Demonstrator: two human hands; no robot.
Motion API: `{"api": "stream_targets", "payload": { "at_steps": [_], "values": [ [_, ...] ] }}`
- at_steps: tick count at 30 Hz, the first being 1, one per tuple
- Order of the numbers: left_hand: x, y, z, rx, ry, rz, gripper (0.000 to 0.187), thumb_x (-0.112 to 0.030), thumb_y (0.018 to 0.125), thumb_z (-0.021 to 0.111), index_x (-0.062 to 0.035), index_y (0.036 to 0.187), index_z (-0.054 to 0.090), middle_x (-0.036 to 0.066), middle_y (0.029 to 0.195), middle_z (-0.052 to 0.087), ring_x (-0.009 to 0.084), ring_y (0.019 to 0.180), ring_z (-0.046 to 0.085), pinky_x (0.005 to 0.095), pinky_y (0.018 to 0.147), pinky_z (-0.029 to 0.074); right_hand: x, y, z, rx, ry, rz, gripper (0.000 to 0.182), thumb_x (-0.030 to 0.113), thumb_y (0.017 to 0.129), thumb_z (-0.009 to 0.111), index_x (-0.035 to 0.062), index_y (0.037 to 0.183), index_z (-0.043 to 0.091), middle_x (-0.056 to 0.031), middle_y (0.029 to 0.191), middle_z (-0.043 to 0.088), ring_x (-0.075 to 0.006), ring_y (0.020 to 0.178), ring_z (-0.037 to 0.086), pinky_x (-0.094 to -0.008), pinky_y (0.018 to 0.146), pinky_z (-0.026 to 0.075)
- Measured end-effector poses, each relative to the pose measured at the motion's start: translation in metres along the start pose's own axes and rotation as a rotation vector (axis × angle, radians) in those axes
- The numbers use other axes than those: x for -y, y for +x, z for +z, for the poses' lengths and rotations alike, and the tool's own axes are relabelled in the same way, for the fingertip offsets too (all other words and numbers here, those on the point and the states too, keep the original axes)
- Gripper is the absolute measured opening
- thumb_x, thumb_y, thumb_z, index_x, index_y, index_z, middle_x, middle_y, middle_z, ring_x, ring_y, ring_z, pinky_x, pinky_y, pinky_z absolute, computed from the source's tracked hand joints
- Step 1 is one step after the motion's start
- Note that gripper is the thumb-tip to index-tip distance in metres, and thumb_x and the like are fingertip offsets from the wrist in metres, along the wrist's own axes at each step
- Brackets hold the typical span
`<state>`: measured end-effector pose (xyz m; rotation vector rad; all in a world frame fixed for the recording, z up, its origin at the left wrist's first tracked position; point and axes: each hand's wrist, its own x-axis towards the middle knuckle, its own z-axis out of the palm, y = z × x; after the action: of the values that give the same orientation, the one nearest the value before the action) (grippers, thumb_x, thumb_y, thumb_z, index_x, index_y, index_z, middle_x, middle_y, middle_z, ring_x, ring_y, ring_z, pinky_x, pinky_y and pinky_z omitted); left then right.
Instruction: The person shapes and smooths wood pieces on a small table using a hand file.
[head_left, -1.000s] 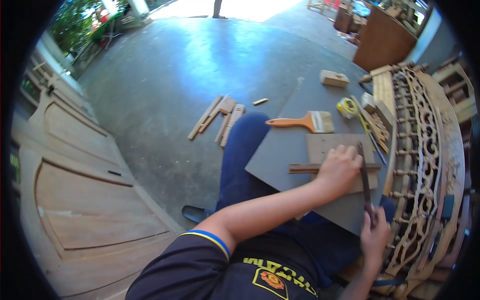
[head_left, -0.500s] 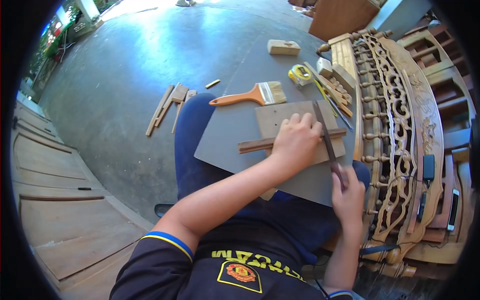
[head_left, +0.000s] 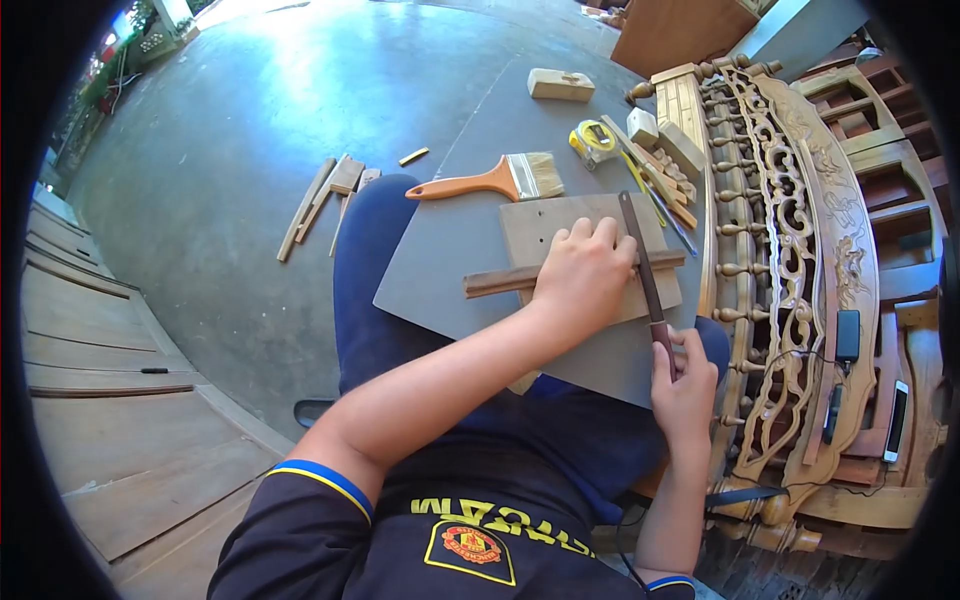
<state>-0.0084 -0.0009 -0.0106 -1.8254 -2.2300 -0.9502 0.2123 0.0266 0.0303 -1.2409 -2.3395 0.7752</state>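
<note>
And there's the push: against a second ago, the right hand [head_left: 685, 385] has come closer to the left hand [head_left: 585, 265], and the dark tool [head_left: 643, 262] now reaches farther beyond the wooden strip [head_left: 500, 283]. The blur on that right hand half a second back has gone, too, so the motion looks slowed or paused here. The right fingers are wrapped round the tool's handle; the left hand, curled narrow, grips the strip and holds it over the square board [head_left: 520, 228], just under its palm and fingers. The tool crosses the strip close by the left fingertips (whether it's biting into the wood, I can't tell). For the work, I'd read that as a forward stroke well along, with the strip kept steady against it.

Around them, little stirs! The brush [head_left: 495, 180] lies beyond the left hand, the tape measure [head_left: 595, 143] farther ahead, the pale block [head_left: 561, 85] farther still, all on the grey surface [head_left: 430, 280] under both hands.
</note>
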Motion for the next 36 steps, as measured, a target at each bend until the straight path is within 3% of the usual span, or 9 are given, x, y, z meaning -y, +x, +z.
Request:
{"api": "stream_targets", "payload": {
  "at_steps": [1,4,10,14,15,18,25,33,36],
  "values": [
    [0.0,0.0,-0.001,0.009,0.006,-0.01,0.027,-0.029,0.093,0.079,-0.0073,0.108,0.073,0.011,0.107,0.066,0.0306,0.102,0.067,0.0443,0.084,0.054,-0.001,0.007,0.002,-0.001,0.013,-0.018,0.014,0.005,0.105,0.07,-0.0016,0.116,0.065,-0.0235,0.08,0.076,-0.0307,0.067,0.078,-0.0336,0.059,0.052],
    [-0.001,-0.002,0.0,-0.003,-0.006,-0.011,0.027,-0.029,0.093,0.079,-0.0071,0.108,0.073,0.011,0.107,0.065,0.0303,0.102,0.066,0.0441,0.084,0.053,-0.001,-0.013,0.001,-0.039,-0.004,-0.042,0.014,0.003,0.104,0.071,-0.0019,0.116,0.066,-0.02,0.078,0.077,-0.0227,0.066,0.078,-0.032,0.059,0.051],
    [-0.001,-0.002,0.001,0.02,0.003,-0.015,0.027,-0.028,0.093,0.079,-0.0069,0.108,0.072,0.011,0.108,0.065,0.0301,0.102,0.066,0.044,0.085,0.053,-0.009,-0.071,-0.021,0.005,0.015,0.187,0.011,0.0,0.103,0.073,-0.002,0.112,0.068,-0.0135,0.079,0.078,-0.0068,0.074,0.073,-0.0262,0.062,0.051],
    [0.0,-0.001,0.0,0.023,-0.001,-0.008,0.026,-0.027,0.093,0.079,-0.0073,0.109,0.073,0.011,0.108,0.065,0.0304,0.103,0.065,0.0445,0.085,0.053,-0.001,-0.022,-0.002,-0.06,0.069,-0.002,0.011,0.004,0.104,0.071,-0.0012,0.113,0.067,-0.019,0.08,0.078,-0.0227,0.069,0.079,-0.0299,0.06,0.052],
    [0.0,0.0,-0.001,0.019,-0.004,-0.016,0.026,-0.027,0.093,0.079,-0.0074,0.109,0.073,0.011,0.109,0.065,0.0306,0.103,0.065,0.0447,0.085,0.053,0.006,-0.007,0.003,-0.043,0.087,0.037,0.012,0.005,0.105,0.071,-0.0007,0.114,0.066,-0.0223,0.082,0.078,-0.0308,0.072,0.081,-0.0321,0.062,0.054],
    [-0.001,0.003,-0.002,0.006,0.006,-0.048,0.026,-0.028,0.093,0.078,-0.0076,0.109,0.073,0.011,0.109,0.065,0.0309,0.103,0.065,0.0449,0.086,0.053,0.004,0.0,0.002,-0.004,0.05,0.021,0.013,0.006,0.105,0.071,-0.0005,0.115,0.066,-0.0232,0.082,0.077,-0.0316,0.072,0.081,-0.0328,0.062,0.054],
    [-0.002,-0.001,0.002,0.051,0.012,-0.041,0.026,-0.028,0.094,0.078,-0.0076,0.11,0.072,0.011,0.109,0.064,0.0309,0.103,0.065,0.0446,0.086,0.053,-0.015,-0.074,-0.021,-0.01,0.076,0.159,0.011,0.002,0.104,0.071,-0.0017,0.112,0.066,-0.0161,0.076,0.075,-0.0081,0.068,0.072,-0.0272,0.06,0.05],
    [0.002,0.006,0.001,0.017,0.073,-0.093,0.022,-0.026,0.096,0.076,-0.008,0.107,0.07,0.012,0.108,0.064,0.0319,0.103,0.065,0.0457,0.086,0.053,-0.027,-0.029,-0.03,-0.001,0.046,0.176,0.01,0.002,0.103,0.072,-0.0018,0.108,0.065,-0.0162,0.075,0.074,-0.0088,0.068,0.07,-0.0277,0.064,0.052],
    [-0.001,0.003,-0.002,0.021,0.05,-0.094,0.022,-0.026,0.095,0.076,-0.008,0.108,0.071,0.011,0.108,0.064,0.0319,0.103,0.065,0.0457,0.086,0.053,-0.027,-0.047,-0.021,0.023,0.194,0.139,0.01,0.002,0.102,0.073,-0.0017,0.108,0.065,-0.0151,0.074,0.074,-0.0072,0.066,0.068,-0.0262,0.063,0.051]
  ]
}}
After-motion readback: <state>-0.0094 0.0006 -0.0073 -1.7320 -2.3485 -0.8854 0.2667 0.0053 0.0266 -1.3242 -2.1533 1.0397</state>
